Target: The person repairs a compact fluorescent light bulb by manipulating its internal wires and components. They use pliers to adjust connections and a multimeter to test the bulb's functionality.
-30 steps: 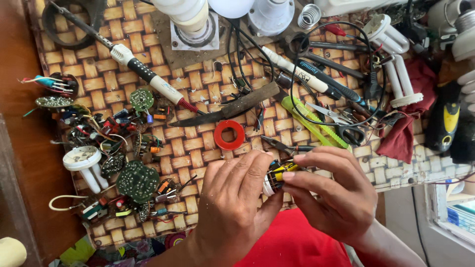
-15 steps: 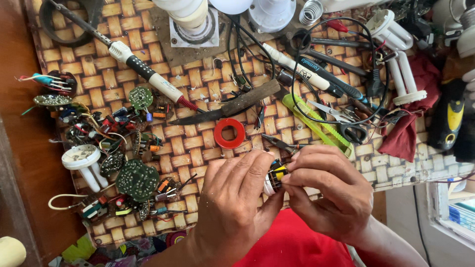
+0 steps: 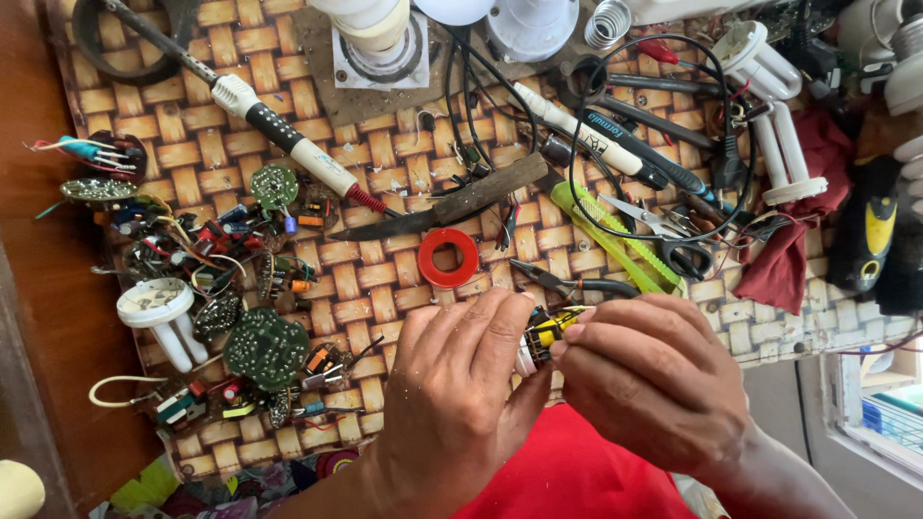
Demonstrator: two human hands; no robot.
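While pinched: lamp circuit, both hands.

the left hand and the right hand meet at the near edge of the woven mat, both pinching a small lamp part with yellow and black pieces between their fingertips. just beyond the fingers lie black pliers and a red ring. a knife rests past the ring. round green circuit boards crowd the mat's left side, beside a white spiral bulb. a screwdriver lies toward the far left corner.
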